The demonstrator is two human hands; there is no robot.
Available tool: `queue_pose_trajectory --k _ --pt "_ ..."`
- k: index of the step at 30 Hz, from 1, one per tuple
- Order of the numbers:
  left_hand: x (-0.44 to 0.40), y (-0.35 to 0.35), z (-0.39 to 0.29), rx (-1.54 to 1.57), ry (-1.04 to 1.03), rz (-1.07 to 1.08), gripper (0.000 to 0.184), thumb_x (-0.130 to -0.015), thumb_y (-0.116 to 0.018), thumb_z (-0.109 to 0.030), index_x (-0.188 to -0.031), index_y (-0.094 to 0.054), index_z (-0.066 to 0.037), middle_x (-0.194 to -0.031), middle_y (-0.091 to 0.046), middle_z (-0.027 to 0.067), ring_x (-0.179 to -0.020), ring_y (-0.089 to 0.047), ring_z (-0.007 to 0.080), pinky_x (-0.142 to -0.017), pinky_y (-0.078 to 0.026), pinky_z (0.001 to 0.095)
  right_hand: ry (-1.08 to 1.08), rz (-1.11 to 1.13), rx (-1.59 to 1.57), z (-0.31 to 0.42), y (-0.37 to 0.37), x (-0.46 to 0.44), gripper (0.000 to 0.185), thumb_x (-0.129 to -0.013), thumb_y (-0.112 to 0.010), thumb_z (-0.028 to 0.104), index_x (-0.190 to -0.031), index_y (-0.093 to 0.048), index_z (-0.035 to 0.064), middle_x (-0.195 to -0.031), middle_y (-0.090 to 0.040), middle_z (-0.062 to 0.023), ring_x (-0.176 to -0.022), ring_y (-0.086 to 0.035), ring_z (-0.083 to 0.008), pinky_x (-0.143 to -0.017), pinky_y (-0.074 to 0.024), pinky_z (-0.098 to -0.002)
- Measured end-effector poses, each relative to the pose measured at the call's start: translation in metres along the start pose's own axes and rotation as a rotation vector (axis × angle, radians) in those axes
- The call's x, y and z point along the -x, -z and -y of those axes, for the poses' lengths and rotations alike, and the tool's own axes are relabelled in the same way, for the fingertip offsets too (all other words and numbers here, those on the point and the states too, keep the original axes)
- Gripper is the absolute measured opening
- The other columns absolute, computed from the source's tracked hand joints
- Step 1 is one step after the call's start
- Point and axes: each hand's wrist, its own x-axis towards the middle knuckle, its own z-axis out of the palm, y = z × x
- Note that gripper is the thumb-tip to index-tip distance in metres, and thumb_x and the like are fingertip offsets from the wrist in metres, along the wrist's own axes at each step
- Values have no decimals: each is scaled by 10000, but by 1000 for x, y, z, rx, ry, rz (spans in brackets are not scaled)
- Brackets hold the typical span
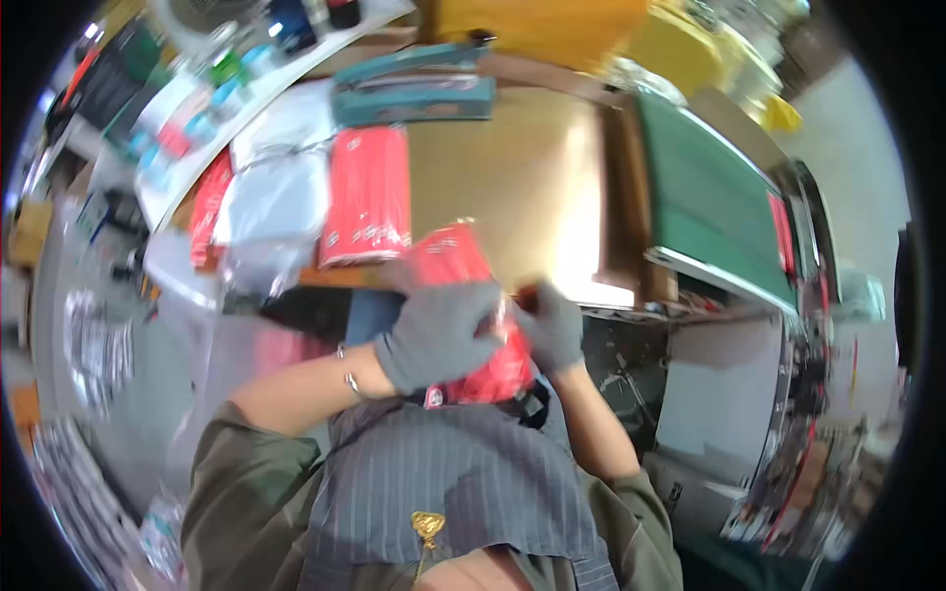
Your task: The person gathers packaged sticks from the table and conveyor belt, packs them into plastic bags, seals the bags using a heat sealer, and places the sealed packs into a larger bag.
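Nearby, a teal sealer [414, 100] stands beyond the held packet [453, 258].

I'm standing in a workshop, the packing kind, and the bench gives it away. A teal bag sealer [419, 100] with a long arm sits at the far side of the brass-coloured worktop [493, 163]; nearer the worker lie shiny red packets [367, 192], with a stack of clear bags [274, 202] right beside them. The worker wears a striped apron [453, 473] and grey gloves [439, 335]. Over on the left, a white shelf [296, 74] is crowded with bottles; to the right stands another table [705, 192], green-topped. Bundles [84, 502] lie low at the left, perhaps flat wrapped stock, though too blurred to be sure.
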Motion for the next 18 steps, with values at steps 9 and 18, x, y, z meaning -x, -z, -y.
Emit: queue_pose_trajectory --k 9,18 --pt "-154 79 75 -574 101 218 158 -791 -616 -93 -937 -629 -36 -814 -666 132 -725 -649 278 -686 -504 332 174 -352 253 50 129 -115 113 -797 -562 130 -897 -567 78 -764 -641 -154 -771 -638 -337 -681 -490 -424" --pt "-185 73 14 -93 8 -86 213 -872 -512 -145 -835 -662 2 -608 -610 84 -481 -578 133 -480 -456 276 199 -423 -216 23 155 -144 135 -764 -560 132 -860 -619 58 -754 -647 -183 -728 -640 -321 -680 -491 -380"
